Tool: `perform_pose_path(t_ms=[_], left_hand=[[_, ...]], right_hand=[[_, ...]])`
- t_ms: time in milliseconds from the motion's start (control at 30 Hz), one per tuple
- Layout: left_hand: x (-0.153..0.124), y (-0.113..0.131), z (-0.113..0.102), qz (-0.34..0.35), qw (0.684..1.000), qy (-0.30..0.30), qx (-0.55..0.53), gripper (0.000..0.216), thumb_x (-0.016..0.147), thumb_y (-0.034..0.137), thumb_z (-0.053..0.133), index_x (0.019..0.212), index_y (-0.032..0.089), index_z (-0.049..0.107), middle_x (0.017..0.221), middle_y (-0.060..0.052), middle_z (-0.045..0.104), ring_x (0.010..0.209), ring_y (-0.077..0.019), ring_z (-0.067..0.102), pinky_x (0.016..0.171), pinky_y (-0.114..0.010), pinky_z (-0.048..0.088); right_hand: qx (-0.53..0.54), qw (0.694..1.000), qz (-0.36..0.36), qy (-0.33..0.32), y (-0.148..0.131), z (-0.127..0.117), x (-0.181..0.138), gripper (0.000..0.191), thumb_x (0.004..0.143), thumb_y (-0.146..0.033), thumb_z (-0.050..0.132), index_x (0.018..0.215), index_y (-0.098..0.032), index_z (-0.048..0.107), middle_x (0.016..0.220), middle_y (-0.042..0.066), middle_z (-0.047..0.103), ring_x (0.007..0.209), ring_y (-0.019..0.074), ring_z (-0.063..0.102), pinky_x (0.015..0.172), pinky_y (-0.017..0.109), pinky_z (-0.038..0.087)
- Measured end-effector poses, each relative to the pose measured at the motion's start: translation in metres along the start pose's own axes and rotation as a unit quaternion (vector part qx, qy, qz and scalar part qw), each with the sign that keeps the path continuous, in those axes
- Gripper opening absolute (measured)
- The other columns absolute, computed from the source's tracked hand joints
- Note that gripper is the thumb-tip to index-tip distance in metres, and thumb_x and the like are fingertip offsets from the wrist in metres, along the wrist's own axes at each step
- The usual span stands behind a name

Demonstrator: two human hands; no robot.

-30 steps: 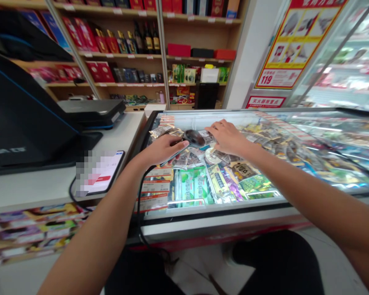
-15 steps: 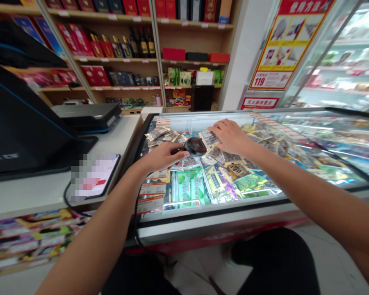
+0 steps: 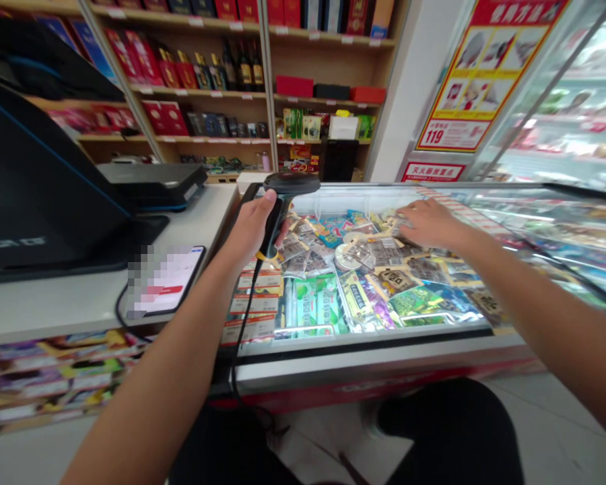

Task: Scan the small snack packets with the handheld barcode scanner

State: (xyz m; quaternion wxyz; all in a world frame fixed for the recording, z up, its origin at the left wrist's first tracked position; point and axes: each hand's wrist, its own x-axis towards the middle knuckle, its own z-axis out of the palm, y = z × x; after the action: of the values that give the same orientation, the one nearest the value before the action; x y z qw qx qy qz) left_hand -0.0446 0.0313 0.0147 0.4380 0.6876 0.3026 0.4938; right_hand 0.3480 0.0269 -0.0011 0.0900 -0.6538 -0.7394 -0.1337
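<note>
Hands: left grips scanner; right seemingly touches packets.

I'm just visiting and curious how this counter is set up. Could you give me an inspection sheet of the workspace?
Surface: glass freezer lid, small packets spread on top.
Job's things: black barcode scanner, held upright.
Clutter: phone on the white counter.
Hands: left hand grips the scanner handle; right hand rests on the packets.
Cables: scanner cable hangs down from the handle.
Surroundings: black register screen, shelves of red boxes, red poster.
</note>
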Motion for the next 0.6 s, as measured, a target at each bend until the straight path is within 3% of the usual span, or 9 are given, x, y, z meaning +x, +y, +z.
perform_pose_path(t_ms=[67, 133, 233, 300, 433, 600], left_hand=[[0.001, -0.001, 0.001, -0.006, 1.0, 0.013, -0.014, 0.066, 0.086, 0.083, 0.049, 0.084, 0.018, 0.059, 0.058, -0.001, 0.062, 0.04, -0.0099, 0.051, 0.04, -0.022, 0.038], [0.001, -0.002, 0.002, -0.012, 1.0, 0.017, -0.023, 0.066, 0.085, 0.083, 0.05, 0.083, 0.018, 0.059, 0.057, -0.001, 0.061, 0.039, -0.0094, 0.05, 0.039, -0.022, 0.037], [0.001, -0.004, 0.005, -0.016, 0.999, 0.012, -0.025, 0.065, 0.084, 0.083, 0.051, 0.076, 0.019, 0.056, 0.057, 0.0, 0.061, 0.039, -0.0087, 0.05, 0.039, -0.021, 0.036], [0.0, -0.005, 0.006, -0.015, 1.0, 0.002, -0.016, 0.065, 0.084, 0.083, 0.05, 0.071, 0.019, 0.053, 0.056, 0.0, 0.059, 0.039, -0.0083, 0.05, 0.039, -0.021, 0.036], [-0.003, -0.004, 0.006, -0.015, 1.0, -0.013, -0.001, 0.065, 0.086, 0.082, 0.049, 0.067, 0.019, 0.05, 0.055, 0.0, 0.057, 0.04, -0.0077, 0.05, 0.04, -0.02, 0.036], [-0.001, -0.005, 0.004, -0.02, 0.999, -0.025, 0.018, 0.061, 0.089, 0.078, 0.049, 0.071, 0.02, 0.052, 0.054, 0.0, 0.059, 0.04, -0.008, 0.05, 0.04, -0.02, 0.036]], right_hand=[[0.011, 0.999, -0.04, 0.007, -0.042, -0.007, 0.005, 0.043, 0.096, -0.033, 0.057, 0.131, -0.011, 0.067, 0.135, 0.027, 0.063, 0.128, 0.0449, 0.053, 0.108, 0.057, 0.038], [0.068, 0.993, -0.093, -0.013, -0.09, -0.008, 0.013, 0.042, 0.1, -0.044, 0.053, 0.127, -0.015, 0.068, 0.129, 0.021, 0.068, 0.121, 0.0391, 0.06, 0.104, 0.051, 0.044], [0.174, 0.976, -0.075, -0.104, -0.159, 0.005, 0.028, 0.055, 0.101, -0.064, 0.041, 0.108, -0.018, 0.072, 0.11, 0.017, 0.075, 0.101, 0.0353, 0.069, 0.088, 0.047, 0.052], [0.177, 0.974, -0.053, -0.133, -0.192, 0.019, 0.037, 0.062, 0.097, -0.072, 0.044, 0.111, -0.017, 0.071, 0.117, 0.021, 0.072, 0.109, 0.0389, 0.067, 0.091, 0.049, 0.052], [0.147, 0.981, -0.009, -0.126, -0.221, 0.043, 0.047, 0.065, 0.092, -0.069, 0.056, 0.125, -0.014, 0.066, 0.136, 0.026, 0.063, 0.128, 0.0441, 0.057, 0.098, 0.053, 0.049], [0.204, 0.969, -0.03, -0.134, -0.212, 0.044, 0.041, 0.056, 0.086, -0.049, 0.074, 0.128, -0.015, 0.06, 0.124, 0.02, 0.069, 0.119, 0.037, 0.063, 0.094, 0.046, 0.053]])
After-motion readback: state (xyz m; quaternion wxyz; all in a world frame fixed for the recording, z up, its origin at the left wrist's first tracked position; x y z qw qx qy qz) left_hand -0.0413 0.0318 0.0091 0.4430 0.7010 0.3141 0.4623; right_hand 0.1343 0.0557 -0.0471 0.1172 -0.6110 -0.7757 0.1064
